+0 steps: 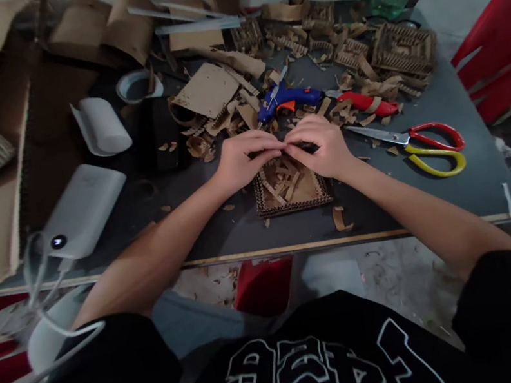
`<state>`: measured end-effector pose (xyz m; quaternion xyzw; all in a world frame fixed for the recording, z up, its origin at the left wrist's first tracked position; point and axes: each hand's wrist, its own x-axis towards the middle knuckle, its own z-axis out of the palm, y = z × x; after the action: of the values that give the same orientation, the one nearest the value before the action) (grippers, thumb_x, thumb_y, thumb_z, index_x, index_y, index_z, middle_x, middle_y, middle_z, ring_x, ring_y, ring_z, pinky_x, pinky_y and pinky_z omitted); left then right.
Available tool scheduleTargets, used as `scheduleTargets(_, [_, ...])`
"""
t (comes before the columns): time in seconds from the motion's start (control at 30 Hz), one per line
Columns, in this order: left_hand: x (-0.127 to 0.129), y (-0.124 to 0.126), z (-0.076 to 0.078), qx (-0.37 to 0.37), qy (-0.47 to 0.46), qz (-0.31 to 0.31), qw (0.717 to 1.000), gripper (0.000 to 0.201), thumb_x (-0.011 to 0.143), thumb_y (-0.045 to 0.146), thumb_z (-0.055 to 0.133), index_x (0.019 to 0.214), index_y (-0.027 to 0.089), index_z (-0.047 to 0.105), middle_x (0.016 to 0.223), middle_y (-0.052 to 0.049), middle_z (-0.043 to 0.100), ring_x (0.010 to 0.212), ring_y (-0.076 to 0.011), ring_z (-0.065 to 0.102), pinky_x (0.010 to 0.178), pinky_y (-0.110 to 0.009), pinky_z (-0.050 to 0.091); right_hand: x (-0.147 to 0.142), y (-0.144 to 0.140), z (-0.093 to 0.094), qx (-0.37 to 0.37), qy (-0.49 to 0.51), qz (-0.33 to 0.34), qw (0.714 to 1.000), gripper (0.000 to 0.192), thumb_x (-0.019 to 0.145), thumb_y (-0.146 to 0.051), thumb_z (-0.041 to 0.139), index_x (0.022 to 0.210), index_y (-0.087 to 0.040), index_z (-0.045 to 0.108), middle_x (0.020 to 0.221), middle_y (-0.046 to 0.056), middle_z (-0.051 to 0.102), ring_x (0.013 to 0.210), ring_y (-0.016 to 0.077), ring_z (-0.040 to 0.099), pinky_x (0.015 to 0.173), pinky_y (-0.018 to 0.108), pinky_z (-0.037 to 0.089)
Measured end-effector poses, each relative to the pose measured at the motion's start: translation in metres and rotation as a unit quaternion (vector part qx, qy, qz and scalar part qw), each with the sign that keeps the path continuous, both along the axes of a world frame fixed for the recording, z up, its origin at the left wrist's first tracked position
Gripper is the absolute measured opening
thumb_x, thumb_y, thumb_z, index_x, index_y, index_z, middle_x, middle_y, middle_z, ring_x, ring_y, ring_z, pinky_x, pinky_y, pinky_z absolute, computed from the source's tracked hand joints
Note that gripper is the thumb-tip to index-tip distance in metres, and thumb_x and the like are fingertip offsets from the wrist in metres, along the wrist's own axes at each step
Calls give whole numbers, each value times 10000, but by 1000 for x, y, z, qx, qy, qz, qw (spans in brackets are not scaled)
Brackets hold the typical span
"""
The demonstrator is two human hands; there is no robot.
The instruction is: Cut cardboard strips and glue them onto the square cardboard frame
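My left hand (244, 159) and my right hand (317, 145) meet fingertip to fingertip above the far edge of a small square cardboard tray (308, 199) on the dark table. Both pinch a thin strip of cardboard (283, 145) between them; most of it is hidden by the fingers. Several short cardboard strips lie loose inside the tray. A single scrap (340, 219) lies just in front of the tray.
Behind the hands lie a blue glue gun (286, 98), a red utility knife (365, 102) and red-and-yellow scissors (424, 145). Cardboard baskets (403, 49) and scraps crowd the far right. A white power bank (80, 211) with cable sits left, near a tape roll (136, 86). A red chair (503, 48) stands right.
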<state>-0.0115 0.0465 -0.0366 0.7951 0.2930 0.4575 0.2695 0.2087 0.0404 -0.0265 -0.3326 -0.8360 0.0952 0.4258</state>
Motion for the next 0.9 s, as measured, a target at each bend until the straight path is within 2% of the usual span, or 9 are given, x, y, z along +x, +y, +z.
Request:
scheduleTargets(0.2, [3,-2,-3,-68,-49,13,996,449,909,577,680,1180,232,776,1074,-53,821,939,-172,795,873,-296,651,-3,2,4,-34,38,-38,998,285,976,-453,612,866,-235,759,913,46,806,915,237,727,878,428,551])
scheduleTargets(0.37, [3,3,-6,-98,-70,23,992,479,884,635,671,1084,221,803,1025,-45,826,828,-160,793,814,-305,671,-9,3,7,-59,40,-39,997,349,981,-533,576,847,-250,729,945,55,803,970,255,725,958,466,538])
scheduleTargets(0.5, [3,3,-6,-85,-60,43,994,487,832,651,720,1015,209,814,981,-55,827,896,-180,791,846,-309,659,-11,3,6,-35,33,-31,998,335,981,-500,571,825,-245,721,934,60,799,955,260,722,943,480,546])
scheduleTargets(0.63, [2,2,-6,-55,-31,64,996,435,872,621,699,1017,230,824,967,-51,822,905,-173,769,830,-300,623,-9,3,3,-5,31,-43,999,275,981,-447,582,853,-261,740,930,52,803,934,264,727,923,495,561])
scheduleTargets(0.77, [1,4,-7,5,-4,73,997,365,918,591,660,974,273,830,854,-10,793,895,-148,724,831,-304,591,-7,4,2,19,29,-48,998,250,978,-411,601,852,-265,760,944,47,805,942,260,726,926,490,565])
scheduleTargets(0.9, [1,3,-7,21,3,87,996,377,905,592,678,950,250,831,871,-28,774,860,-139,711,790,-284,575,-6,5,3,33,19,-38,999,287,977,-429,613,805,-265,772,929,48,799,935,260,720,901,486,568])
